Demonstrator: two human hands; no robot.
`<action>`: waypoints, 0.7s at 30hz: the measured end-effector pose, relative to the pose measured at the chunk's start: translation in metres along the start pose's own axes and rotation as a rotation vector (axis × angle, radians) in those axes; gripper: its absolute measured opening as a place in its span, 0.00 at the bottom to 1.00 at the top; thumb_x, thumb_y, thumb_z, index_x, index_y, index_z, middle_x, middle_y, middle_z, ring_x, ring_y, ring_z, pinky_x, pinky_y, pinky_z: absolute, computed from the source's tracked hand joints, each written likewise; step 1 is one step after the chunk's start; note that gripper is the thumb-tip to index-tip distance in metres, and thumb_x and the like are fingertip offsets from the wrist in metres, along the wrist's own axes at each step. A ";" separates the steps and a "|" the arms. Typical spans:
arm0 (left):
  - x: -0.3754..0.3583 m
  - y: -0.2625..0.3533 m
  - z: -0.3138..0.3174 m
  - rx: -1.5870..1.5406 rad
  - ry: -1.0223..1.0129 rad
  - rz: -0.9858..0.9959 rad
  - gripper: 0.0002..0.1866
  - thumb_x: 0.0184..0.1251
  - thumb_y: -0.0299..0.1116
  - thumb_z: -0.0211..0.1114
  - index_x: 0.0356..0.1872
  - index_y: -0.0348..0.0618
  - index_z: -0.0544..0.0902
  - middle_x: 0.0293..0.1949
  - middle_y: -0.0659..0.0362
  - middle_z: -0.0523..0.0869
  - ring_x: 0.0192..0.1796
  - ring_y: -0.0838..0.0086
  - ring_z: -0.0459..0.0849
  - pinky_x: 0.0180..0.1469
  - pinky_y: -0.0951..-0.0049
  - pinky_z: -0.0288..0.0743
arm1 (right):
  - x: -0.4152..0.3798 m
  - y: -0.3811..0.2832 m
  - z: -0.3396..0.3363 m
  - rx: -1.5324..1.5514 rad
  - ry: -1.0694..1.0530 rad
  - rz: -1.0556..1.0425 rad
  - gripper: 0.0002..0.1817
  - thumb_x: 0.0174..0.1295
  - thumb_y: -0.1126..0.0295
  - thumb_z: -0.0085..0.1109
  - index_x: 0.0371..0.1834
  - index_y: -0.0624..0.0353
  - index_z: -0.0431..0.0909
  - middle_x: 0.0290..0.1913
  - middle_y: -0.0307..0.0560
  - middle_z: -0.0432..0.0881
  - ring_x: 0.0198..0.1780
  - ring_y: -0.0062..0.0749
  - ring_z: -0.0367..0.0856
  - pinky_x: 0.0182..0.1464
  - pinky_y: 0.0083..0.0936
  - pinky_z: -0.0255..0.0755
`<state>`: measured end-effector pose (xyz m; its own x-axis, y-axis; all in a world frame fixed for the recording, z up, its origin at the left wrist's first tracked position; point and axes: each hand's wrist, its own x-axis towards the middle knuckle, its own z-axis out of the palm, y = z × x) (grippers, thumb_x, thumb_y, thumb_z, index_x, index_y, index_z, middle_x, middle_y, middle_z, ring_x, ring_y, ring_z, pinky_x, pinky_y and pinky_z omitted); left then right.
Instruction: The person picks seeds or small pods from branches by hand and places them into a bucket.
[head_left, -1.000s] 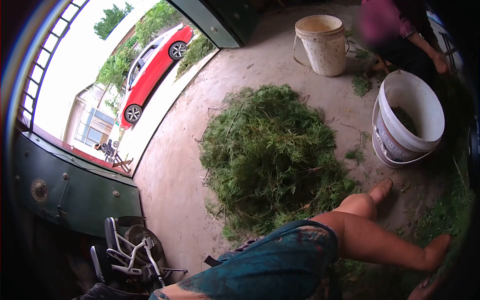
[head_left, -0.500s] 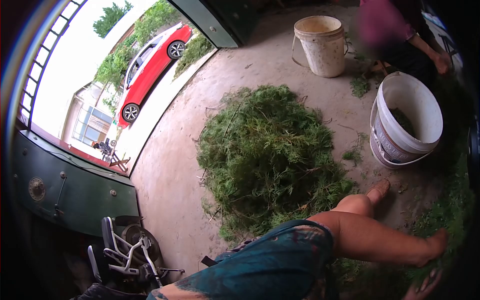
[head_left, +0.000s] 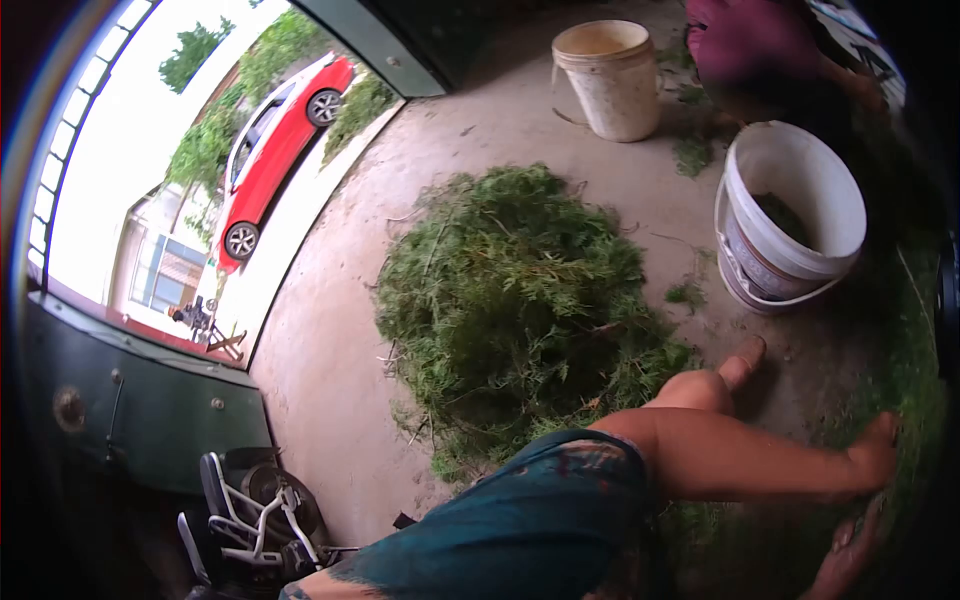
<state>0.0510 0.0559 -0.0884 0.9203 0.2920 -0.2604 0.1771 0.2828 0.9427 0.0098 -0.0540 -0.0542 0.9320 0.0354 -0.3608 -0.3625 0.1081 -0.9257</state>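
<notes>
At the right edge, my left hand (head_left: 876,452) is closed among green evergreen sprigs (head_left: 915,400); its fingers look curled round a sprig, though the dim light blurs the details. Lower down, my right hand (head_left: 850,550) shows with bent fingers close to the left one, partly cut off by the dark rim of the view. What sits in its fingers is hidden. A large heap of cut evergreen branches (head_left: 510,300) lies on the floor to the left of my bent leg. Beyond my foot stands a white bucket (head_left: 745,200) with some dark green matter at its bottom.
A stained, cream-coloured bucket (head_left: 615,100) stands farther back. Beside it a person in a purple top (head_left: 750,50) bends low. Metal frames and a wheel (head_left: 265,515) sit at lower left, by a dark green door (head_left: 160,410). Outside is a red car (head_left: 280,160).
The whole view has shifted, carrying the heap and buckets slightly left and up. My left hand has risen a little and sits farther from my right hand. The other person bends lower.
</notes>
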 end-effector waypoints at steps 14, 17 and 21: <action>-0.002 0.081 -0.044 -0.707 -0.182 -0.194 0.11 0.57 0.23 0.62 0.41 0.42 0.76 0.37 0.58 0.82 0.32 0.71 0.78 0.38 0.72 0.74 | -0.017 -0.026 -0.019 0.139 -0.139 -0.191 0.05 0.58 0.74 0.56 0.35 0.60 0.72 0.25 0.39 0.72 0.22 0.13 0.64 0.16 0.13 0.54; -0.005 0.088 -0.045 -0.625 -0.269 -0.162 0.10 0.56 0.20 0.61 0.40 0.40 0.75 0.35 0.57 0.81 0.36 0.70 0.79 0.43 0.71 0.75 | -0.027 -0.031 -0.022 0.506 -0.223 -0.099 0.08 0.59 0.67 0.57 0.36 0.58 0.72 0.24 0.43 0.73 0.16 0.15 0.62 0.13 0.13 0.52; -0.003 0.075 -0.036 -0.626 -0.306 -0.311 0.06 0.62 0.24 0.57 0.40 0.36 0.73 0.36 0.52 0.79 0.38 0.67 0.79 0.47 0.69 0.76 | -0.026 -0.025 -0.028 0.611 -0.312 -0.051 0.08 0.60 0.66 0.57 0.37 0.56 0.72 0.26 0.45 0.75 0.11 0.15 0.60 0.12 0.12 0.53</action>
<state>0.0484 0.1090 -0.0245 0.9320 -0.1263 -0.3396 0.2972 0.8027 0.5170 -0.0051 -0.0858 -0.0248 0.9391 0.2899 -0.1846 -0.3353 0.6548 -0.6774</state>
